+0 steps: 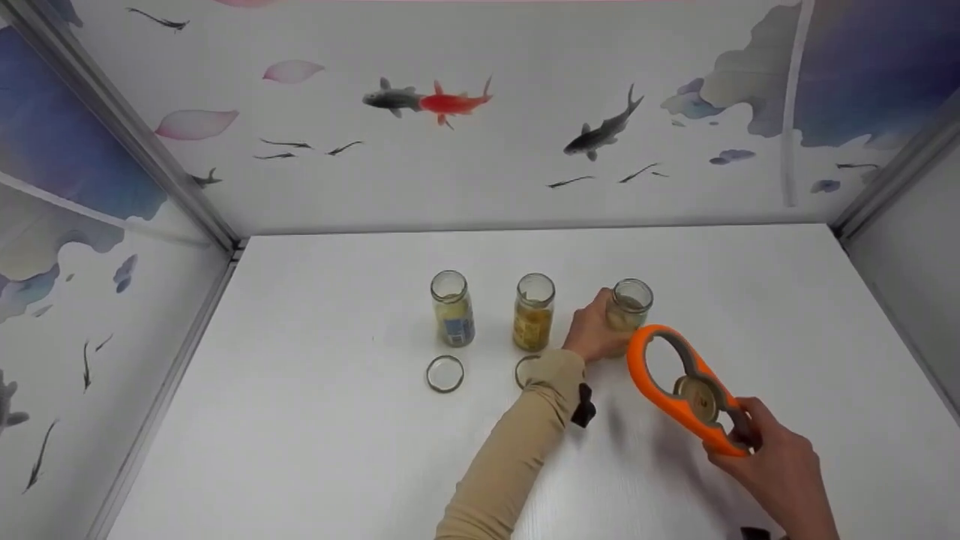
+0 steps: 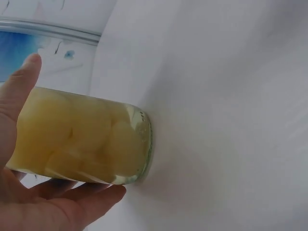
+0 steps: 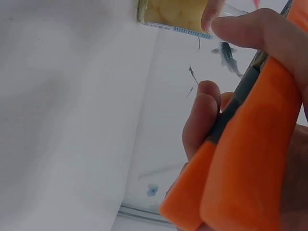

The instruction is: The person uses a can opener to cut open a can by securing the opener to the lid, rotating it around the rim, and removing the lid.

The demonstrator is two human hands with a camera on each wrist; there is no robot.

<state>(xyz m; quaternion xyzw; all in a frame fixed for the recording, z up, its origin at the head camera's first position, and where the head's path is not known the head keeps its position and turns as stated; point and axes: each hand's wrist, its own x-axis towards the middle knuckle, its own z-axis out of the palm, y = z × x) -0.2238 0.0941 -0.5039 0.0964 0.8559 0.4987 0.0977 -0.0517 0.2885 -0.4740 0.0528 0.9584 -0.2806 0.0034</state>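
My left hand grips the rightmost glass jar, which stands lidless on the white table. Pale yellow, rounded pieces in liquid fill this jar in the left wrist view, where thumb and fingers lie around its sides. My right hand holds an orange jar opener with grey lining by its near end, tilted above the table just right of the jar. A gold-coloured lid sits in the opener's middle opening. In the right wrist view, fingers and thumb wrap the opener's orange handle.
Two more open jars with yellowish contents, a left one and a middle one, stand in a row to the left. One lid lies before the left jar; another lid is partly hidden by the left sleeve. Printed panels border the table.
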